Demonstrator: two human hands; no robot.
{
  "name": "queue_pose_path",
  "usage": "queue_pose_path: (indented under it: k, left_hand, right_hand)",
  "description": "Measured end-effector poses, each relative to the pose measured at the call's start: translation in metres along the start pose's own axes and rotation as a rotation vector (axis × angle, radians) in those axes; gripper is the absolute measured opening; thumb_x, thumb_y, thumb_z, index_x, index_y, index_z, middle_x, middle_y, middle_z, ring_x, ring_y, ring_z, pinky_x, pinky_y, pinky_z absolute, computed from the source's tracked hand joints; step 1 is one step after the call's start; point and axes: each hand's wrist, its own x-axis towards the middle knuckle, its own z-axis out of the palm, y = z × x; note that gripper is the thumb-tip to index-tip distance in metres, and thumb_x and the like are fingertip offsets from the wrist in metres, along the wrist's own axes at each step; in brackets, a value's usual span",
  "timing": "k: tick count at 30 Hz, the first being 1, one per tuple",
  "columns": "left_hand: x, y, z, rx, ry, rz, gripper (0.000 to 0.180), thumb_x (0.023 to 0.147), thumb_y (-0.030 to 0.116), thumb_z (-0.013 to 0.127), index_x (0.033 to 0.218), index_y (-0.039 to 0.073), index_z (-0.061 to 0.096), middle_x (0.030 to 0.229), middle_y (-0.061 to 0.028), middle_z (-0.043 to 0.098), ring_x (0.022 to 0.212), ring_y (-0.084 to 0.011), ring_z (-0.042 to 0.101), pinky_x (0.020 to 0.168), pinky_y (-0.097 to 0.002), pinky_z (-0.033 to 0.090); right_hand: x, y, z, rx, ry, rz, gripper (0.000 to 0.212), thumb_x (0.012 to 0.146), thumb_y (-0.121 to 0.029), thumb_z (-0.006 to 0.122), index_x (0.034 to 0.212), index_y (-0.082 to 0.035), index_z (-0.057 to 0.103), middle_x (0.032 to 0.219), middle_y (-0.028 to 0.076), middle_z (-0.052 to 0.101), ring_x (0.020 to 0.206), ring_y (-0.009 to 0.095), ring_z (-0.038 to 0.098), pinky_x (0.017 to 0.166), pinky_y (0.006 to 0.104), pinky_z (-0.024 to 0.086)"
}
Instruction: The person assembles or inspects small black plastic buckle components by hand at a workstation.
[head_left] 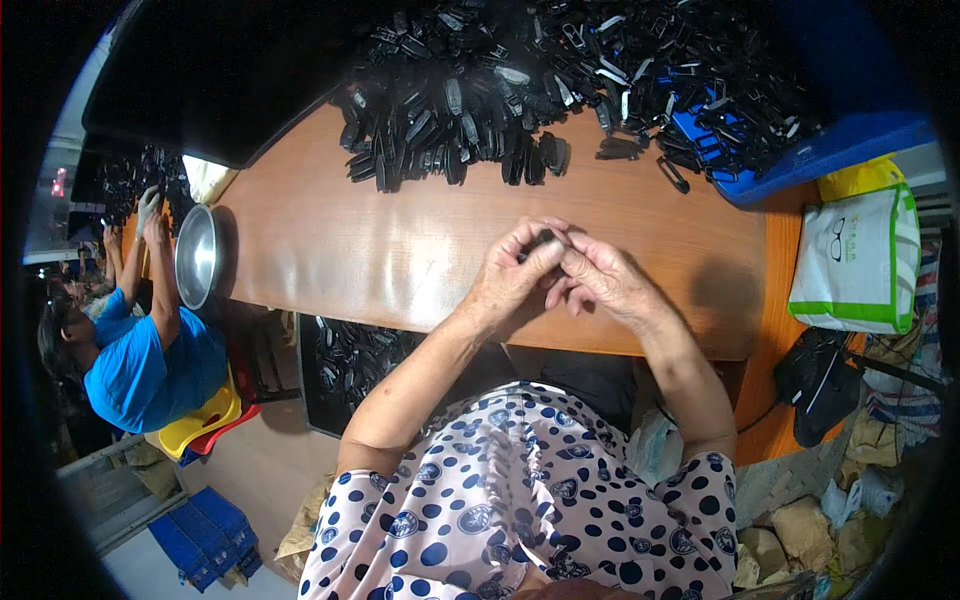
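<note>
Over the near part of the brown wooden table (300, 240), both my hands meet in front of my chest. My left hand (515, 268) is closed, thumb and fingers pinching a small dark piece (546, 237), mostly hidden by the fingers. Against it, my right hand (612, 280) has its thumb and fingertips pressed together at the same spot; what they grip cannot be made out. Beyond the hands lies a heap of small black, elongated parts (440, 110), some with pale or metallic strips.
A blue tray (840, 150) holds more parts at the far right. A metal bowl (198, 258) stands at the left edge, near a person in blue (150, 360). Below the table edge is a black tray of parts (350, 360). A white-green bag (850, 260) sits right.
</note>
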Motion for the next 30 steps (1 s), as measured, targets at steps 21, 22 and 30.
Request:
queue_pose_path:
  k: [21,22,30]
  left_hand:
    - [0.066,0.069,-0.031,1.809,0.153,0.425,0.025,0.082,0.020,0.066,0.100,0.006,0.057,0.083,-0.0156,0.063,0.077,-0.0314,0.065,0.065,-0.0392,0.051]
    - [0.060,0.068,-0.035,1.672,0.188,0.416,0.026,0.080,0.018,0.067,0.100,0.004,0.056,0.078,-0.0165,0.062,0.074,-0.0317,0.064,0.064,-0.0391,0.050]
    - [0.003,0.044,-0.037,0.235,0.162,0.239,0.033,0.081,0.009,0.071,0.111,0.007,0.056,0.083,-0.0008,0.059,0.062,-0.0080,0.056,0.052,-0.0185,0.045]
  right_hand:
    - [0.030,-0.067,-0.082,-1.855,0.479,-0.717,0.009,0.082,-0.005,0.058,0.089,0.001,0.059,0.091,0.012,0.056,0.087,0.029,0.057,0.072,0.0370,0.051]
    - [0.027,-0.064,-0.081,-1.671,0.511,-0.737,0.010,0.084,-0.004,0.056,0.092,0.000,0.059,0.091,0.011,0.057,0.086,0.026,0.058,0.070,0.0349,0.051]
    - [0.005,-0.045,-0.050,-0.061,0.313,-0.358,0.031,0.089,0.000,0.043,0.120,-0.004,0.048,0.098,0.010,0.060,0.084,0.016,0.059,0.063,0.0273,0.048]
